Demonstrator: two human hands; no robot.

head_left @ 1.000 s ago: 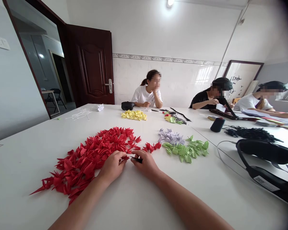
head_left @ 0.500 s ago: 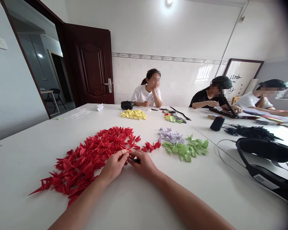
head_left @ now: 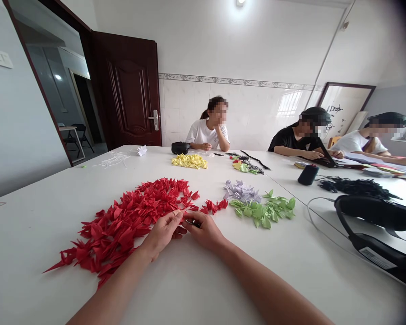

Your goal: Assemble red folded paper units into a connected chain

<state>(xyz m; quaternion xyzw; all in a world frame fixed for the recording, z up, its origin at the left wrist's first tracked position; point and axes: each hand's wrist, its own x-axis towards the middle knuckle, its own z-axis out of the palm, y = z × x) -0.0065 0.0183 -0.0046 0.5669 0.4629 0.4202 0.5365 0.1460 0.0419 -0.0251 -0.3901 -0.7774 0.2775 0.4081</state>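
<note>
My left hand [head_left: 162, 234] is closed, its thumb and index finger pinching a red paper crane [head_left: 185, 214] that is mostly covered by the fingers. Close against it, my right hand [head_left: 205, 230] has its fingers curled at the same spot, around a small dark tool [head_left: 196, 223]. Only a bit of that tool shows, so its kind is unclear. Just beyond and left of my hands spreads a large heap of red paper cranes [head_left: 131, 216]. A short row of red cranes [head_left: 214, 206] lies past my right hand.
To the right lie light green cranes [head_left: 262, 210] and pale purple cranes [head_left: 242, 191]. Yellow cranes [head_left: 189, 161] lie farther back. A black thread spool [head_left: 307, 174], black cords [head_left: 355, 187] and a black headset [head_left: 368, 239] occupy the right side. Several people sit across the white table [head_left: 54, 194].
The dark tool in my right hand has turned and shows less than before. My left fingers have shifted slightly. A co-worker in black has lowered a hand to the laptop.
</note>
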